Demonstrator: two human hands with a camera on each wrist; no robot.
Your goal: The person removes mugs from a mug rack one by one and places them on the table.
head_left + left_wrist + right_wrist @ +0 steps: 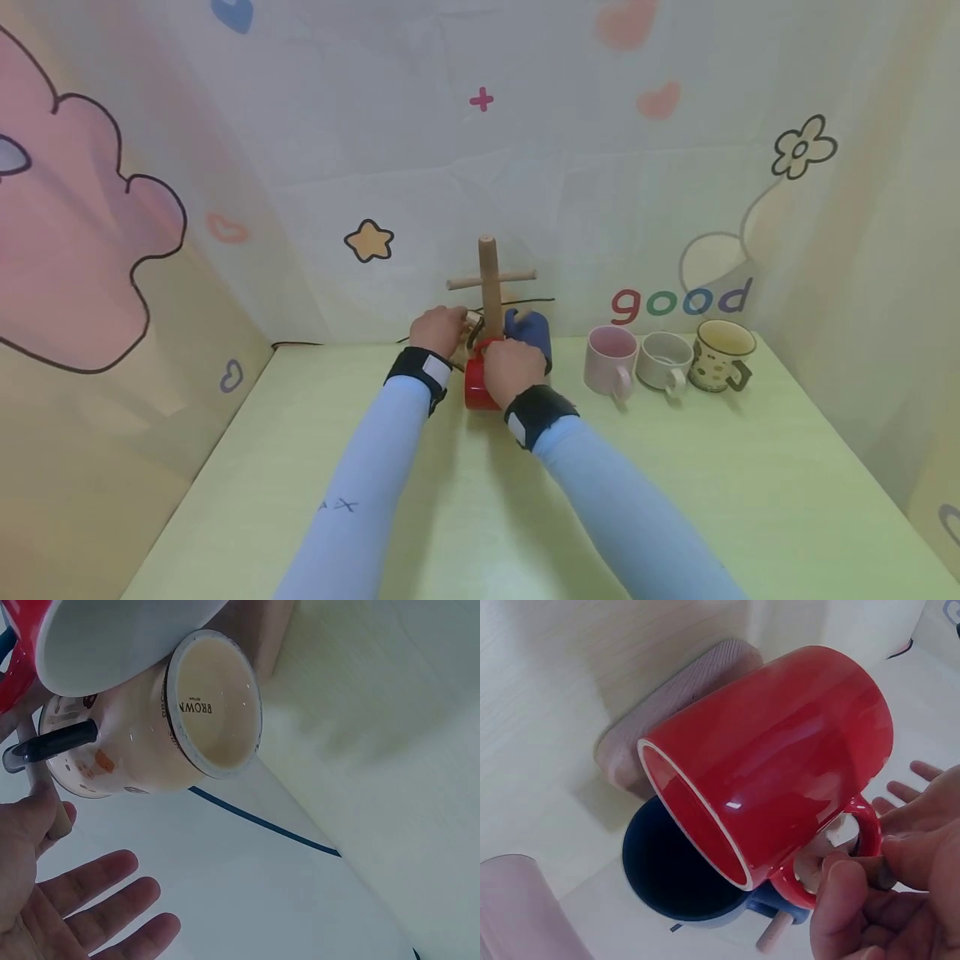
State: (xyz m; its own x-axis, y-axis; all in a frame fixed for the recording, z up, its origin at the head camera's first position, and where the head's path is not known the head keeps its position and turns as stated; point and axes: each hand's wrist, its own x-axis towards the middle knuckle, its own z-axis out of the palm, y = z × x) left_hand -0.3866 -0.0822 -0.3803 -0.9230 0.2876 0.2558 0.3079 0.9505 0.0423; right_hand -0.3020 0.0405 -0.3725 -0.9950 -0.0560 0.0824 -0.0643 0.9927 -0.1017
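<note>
A wooden mug tree (489, 279) stands at the back of the table. My left hand (438, 327) is at its left side, thumb and index finger pinching the end of a wooden peg (63, 823), the other fingers spread. On that peg hangs a cream mug (135, 746) with a dark handle and "BROWN" printed on its underside. My right hand (515, 367) grips the handle of a red mug (772, 757) at the tree's front, beside a wooden peg end. The red mug is tilted, its mouth facing lower left in the right wrist view. Behind it hangs a blue mug (536, 333).
To the right on the table stand a pink mug (609, 367), a pale grey mug (663, 362) and a spotted cream mug (716, 360). The tree's wooden base (620, 754) lies below the red mug. A printed cloth (420, 125) hangs behind the table.
</note>
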